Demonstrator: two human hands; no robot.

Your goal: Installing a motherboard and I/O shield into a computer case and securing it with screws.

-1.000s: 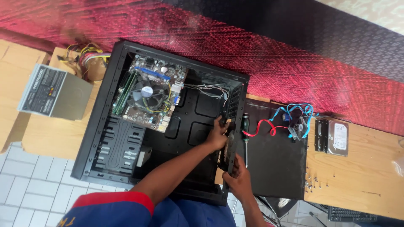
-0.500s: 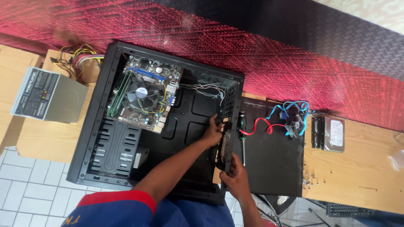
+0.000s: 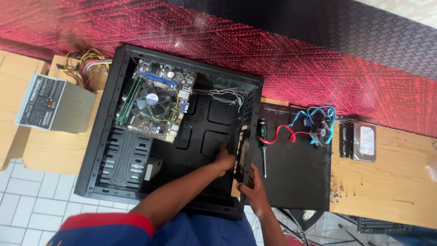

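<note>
An open black computer case (image 3: 98, 150) lies flat on a wooden table (image 3: 391, 182), with a motherboard (image 3: 154, 102) and its round cooler fan in the upper left. My left hand (image 3: 225, 159) reaches inside the case and holds a dark flat part (image 3: 242, 152) set in the case's right wall. My right hand (image 3: 255, 187) grips the same part from outside the wall, near the case's front corner. A green-handled screwdriver (image 3: 262, 146) lies just right of the wall on a black side panel (image 3: 296, 177).
A grey power supply (image 3: 54, 104) with coloured wires sits left of the case. Red and blue data cables (image 3: 314, 125) and a hard drive (image 3: 362, 142) lie to the right. Small screws (image 3: 339, 191) are scattered by the panel. White tiled floor shows below the table edge.
My left hand has slid a little toward me along the case's right wall. My right hand stays at the wall's outer side. The view has shifted slightly.
</note>
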